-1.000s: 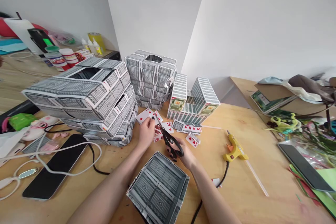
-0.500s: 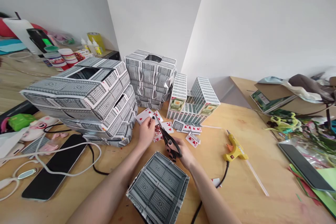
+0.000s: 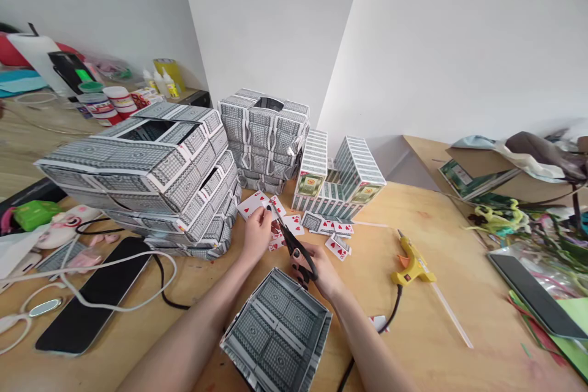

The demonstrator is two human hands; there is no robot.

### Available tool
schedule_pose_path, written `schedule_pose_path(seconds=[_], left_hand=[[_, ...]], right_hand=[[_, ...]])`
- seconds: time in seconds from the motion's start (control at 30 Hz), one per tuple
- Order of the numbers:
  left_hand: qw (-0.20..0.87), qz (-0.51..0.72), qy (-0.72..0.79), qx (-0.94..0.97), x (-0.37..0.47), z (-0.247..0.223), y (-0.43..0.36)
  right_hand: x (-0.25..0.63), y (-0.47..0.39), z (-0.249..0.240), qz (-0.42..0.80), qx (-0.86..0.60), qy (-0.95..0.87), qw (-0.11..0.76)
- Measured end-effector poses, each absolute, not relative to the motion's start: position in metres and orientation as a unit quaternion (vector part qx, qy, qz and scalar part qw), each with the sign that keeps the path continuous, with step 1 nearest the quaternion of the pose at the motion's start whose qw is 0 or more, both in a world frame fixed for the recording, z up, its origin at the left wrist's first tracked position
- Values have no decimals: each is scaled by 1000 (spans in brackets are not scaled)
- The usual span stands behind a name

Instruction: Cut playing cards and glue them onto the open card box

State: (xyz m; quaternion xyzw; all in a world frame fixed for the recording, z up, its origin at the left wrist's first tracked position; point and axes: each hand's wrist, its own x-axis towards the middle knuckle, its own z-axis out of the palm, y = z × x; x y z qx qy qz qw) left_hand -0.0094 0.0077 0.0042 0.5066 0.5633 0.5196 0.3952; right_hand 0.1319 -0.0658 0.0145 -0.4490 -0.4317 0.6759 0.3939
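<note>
My left hand (image 3: 258,234) is closed in a pinch over the playing cards, at the edge of a red-suited playing card (image 3: 249,206). How much of that card it grips is partly hidden by the fingers. In my right hand (image 3: 324,269) are black scissors (image 3: 288,236), their blades pointing up and left to the left fingertips. Below and right of the blades lie heart cards (image 3: 294,225) and a row of overlapping cards (image 3: 327,223). An open box made of grey-backed cards (image 3: 278,327) stands between my forearms.
Large card-built structures (image 3: 184,159) (image 3: 261,128) rise at left and back. Stacked card packs (image 3: 362,171) stand right of them. A yellow glue gun (image 3: 411,264) with a glue stick lies at right, its cord running forward. Phones (image 3: 98,294) (image 3: 533,294) and a white cable (image 3: 117,304) flank the work.
Almost nothing differs. The view has shifted very slightly, and both hands and the scissors keep nearly the same place.
</note>
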Motion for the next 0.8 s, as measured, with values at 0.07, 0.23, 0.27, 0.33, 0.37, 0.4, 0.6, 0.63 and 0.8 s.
schedule_pose_path(seconds=[0.07, 0.23, 0.27, 0.33, 0.37, 0.4, 0.6, 0.63, 0.8], left_hand=[[390, 524, 564, 506, -9, 5, 8], [425, 525, 555, 486, -8, 7, 6], [432, 525, 552, 483, -8, 6, 6], [438, 526, 549, 480, -8, 5, 6], [439, 526, 549, 479, -8, 5, 6], [440, 525, 550, 478, -8, 5, 7], [429, 521, 556, 486, -8, 6, 7], [423, 522, 556, 488, -8, 6, 7], [426, 524, 547, 494, -9, 2, 8]], right_hand=[[132, -66, 15, 671, -448, -438, 396], [133, -65, 15, 671, -443, -445, 395], [134, -65, 15, 673, -441, -443, 396], [135, -65, 14, 676, -439, -439, 396], [135, -65, 14, 677, -438, -438, 397], [135, -65, 14, 678, -438, -437, 397], [135, -65, 16, 680, -441, -431, 397], [135, -65, 16, 680, -441, -431, 397], [136, -64, 17, 680, -450, -427, 391]])
